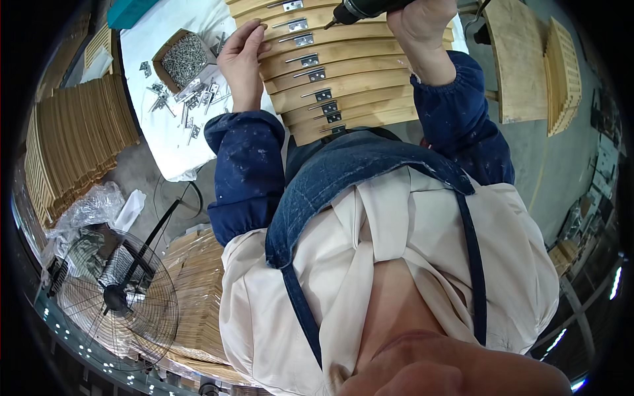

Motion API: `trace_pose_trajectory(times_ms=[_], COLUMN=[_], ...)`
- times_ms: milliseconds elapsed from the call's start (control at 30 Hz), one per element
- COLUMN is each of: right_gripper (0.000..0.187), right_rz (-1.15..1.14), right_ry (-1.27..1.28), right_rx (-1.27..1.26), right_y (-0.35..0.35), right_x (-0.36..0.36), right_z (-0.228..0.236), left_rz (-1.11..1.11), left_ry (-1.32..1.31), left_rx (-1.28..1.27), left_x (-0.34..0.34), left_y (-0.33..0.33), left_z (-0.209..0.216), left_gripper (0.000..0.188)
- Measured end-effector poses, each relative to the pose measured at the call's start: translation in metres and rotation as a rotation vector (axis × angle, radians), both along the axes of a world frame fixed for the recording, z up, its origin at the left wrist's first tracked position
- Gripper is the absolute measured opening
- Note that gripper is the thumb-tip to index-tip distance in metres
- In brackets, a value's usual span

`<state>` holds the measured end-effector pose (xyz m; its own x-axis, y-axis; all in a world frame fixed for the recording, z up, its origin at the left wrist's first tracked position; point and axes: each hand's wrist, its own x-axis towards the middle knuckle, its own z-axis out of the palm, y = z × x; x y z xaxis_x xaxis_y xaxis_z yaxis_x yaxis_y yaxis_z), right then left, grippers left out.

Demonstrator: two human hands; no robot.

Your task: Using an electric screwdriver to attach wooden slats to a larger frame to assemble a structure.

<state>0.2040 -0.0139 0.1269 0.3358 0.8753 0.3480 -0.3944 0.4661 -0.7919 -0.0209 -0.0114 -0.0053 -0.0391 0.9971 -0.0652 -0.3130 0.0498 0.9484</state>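
Up at the top edge of the view, I've got the right hand [422, 30] on a black power drill [360, 9], fingers wrapped around its body, though the edge cuts off part of that hold. The drill points left and down toward my body, its long axis slanting, the slim bit [329, 24] ending over the far slats; touching or just above, I can't tell. It looks hard and fairly heavy, so I'd judge the grip the place to hold it, clear of the bit.

Over to the left hand [239, 63]: its fingers [246, 32] are bent at the left ends of the pale, flat wooden slats [360, 67]. Whether they pinch something small, I can't tell.

The slats lie side by side, long axes running left to right, the row coming down toward the blue denim apron [370, 150]. They look stiff, light and smooth; I'd take one by its long edges. Each small silvery metal bracket [310, 61] along them aims its thin rod leftward. Hard and slick, I'd say, best pinched by the plate. More loose brackets [193, 99] lie on the white-covered surface [173, 155], beside a brown cardboard box [160, 66] of silvery screws [186, 59].
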Motion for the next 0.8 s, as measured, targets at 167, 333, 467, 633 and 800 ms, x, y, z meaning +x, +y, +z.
trace_pose_trajectory(times_ms=[167,333,467,633,800], right_gripper=[0.034,0.033,0.029,0.028,0.028], right_rz=[-0.034,-0.173,-0.207,-0.218,-0.267], right_ry=[-0.042,-0.052,-0.076,0.01,0.029], right_rx=[0.04,0.056,0.107,0.122,0.093], right_y=[-0.001,-0.003,-0.01,-0.023,-0.031], right_x=[0.024,0.043,0.057,0.074,0.078], right_z=[-0.001,0.009,0.012,0.008,0.007], left_rz=[-0.139,-0.535,-0.555,-0.691,-0.702], left_ry=[0.4,0.69,0.928,1.155,1.327], left_rx=[0.147,0.609,0.913,1.142,1.142], left_x=[-0.004,0.072,0.118,0.129,0.128], left_y=[-0.022,-0.07,-0.061,-0.06,-0.073], left_z=[0.006,-0.012,-0.029,-0.041,-0.042], left_gripper=[0.018,0.016,0.028,0.041,0.051])
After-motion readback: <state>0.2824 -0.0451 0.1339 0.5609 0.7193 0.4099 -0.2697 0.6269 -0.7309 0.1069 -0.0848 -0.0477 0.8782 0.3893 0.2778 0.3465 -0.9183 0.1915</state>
